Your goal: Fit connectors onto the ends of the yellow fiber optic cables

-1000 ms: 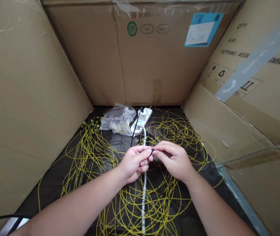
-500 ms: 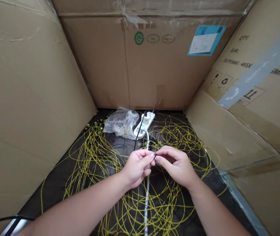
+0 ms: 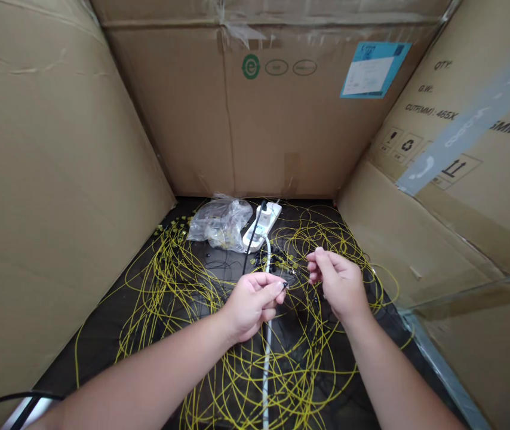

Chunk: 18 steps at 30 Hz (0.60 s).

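Observation:
My left hand [image 3: 252, 301] is closed in a pinch, holding a small black piece [image 3: 285, 285] at its fingertips above the tangle of thin yellow cables [image 3: 183, 286] on the dark surface. My right hand [image 3: 338, 280] hovers a short way to the right, fingers curled and pinched together; what they hold, if anything, is too small to see. A white cord [image 3: 266, 358] runs between my forearms up to a white power strip [image 3: 261, 224].
Cardboard walls stand on the left [image 3: 58, 179], back [image 3: 282, 119] and right [image 3: 452, 179]. A crumpled clear plastic bag [image 3: 219, 222] lies beside the power strip. A black cable [image 3: 8, 399] crosses the bottom left corner. Small black parts [image 3: 277, 257] are scattered near the strip.
My hands were pinched together on the small black piece; my right hand has now pulled away to the right and slightly up, while my left hand keeps the piece.

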Available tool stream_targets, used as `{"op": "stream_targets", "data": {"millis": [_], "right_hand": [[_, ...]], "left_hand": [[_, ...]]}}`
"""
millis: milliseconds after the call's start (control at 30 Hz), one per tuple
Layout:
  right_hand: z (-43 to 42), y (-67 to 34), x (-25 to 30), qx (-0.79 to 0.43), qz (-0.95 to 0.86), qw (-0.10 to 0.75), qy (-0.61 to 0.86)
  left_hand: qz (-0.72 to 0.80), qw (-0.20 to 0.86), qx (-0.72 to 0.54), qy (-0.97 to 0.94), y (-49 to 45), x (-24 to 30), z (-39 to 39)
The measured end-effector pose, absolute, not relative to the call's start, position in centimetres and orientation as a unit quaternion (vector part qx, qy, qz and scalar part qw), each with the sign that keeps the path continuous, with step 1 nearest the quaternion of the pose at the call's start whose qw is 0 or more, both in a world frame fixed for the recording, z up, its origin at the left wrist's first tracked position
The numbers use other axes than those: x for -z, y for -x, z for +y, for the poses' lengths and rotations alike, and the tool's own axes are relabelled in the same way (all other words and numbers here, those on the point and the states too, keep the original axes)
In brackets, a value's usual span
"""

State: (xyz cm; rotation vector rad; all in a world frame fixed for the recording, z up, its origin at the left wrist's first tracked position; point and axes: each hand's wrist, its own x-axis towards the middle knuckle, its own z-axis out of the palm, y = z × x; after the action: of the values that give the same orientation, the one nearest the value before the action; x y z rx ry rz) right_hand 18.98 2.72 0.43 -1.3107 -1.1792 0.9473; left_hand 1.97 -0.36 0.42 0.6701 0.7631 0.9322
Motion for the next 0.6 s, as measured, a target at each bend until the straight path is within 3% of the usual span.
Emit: {"op": "stream_targets", "data": {"millis": [333,600], "right_hand": [[3.1,-19.3,0.6,-0.099,-0.707,0.389,0.582],[4.3,-20.2,1.9,-0.045,-0.741,0.345,0.574]], "left_hand": [[0.359,0.772,-0.418,-0.318,-2.1,-0.5,-0.4],[0.357,0.773,-0.42,-0.314,-2.0,-0.5,-0.4]]}}
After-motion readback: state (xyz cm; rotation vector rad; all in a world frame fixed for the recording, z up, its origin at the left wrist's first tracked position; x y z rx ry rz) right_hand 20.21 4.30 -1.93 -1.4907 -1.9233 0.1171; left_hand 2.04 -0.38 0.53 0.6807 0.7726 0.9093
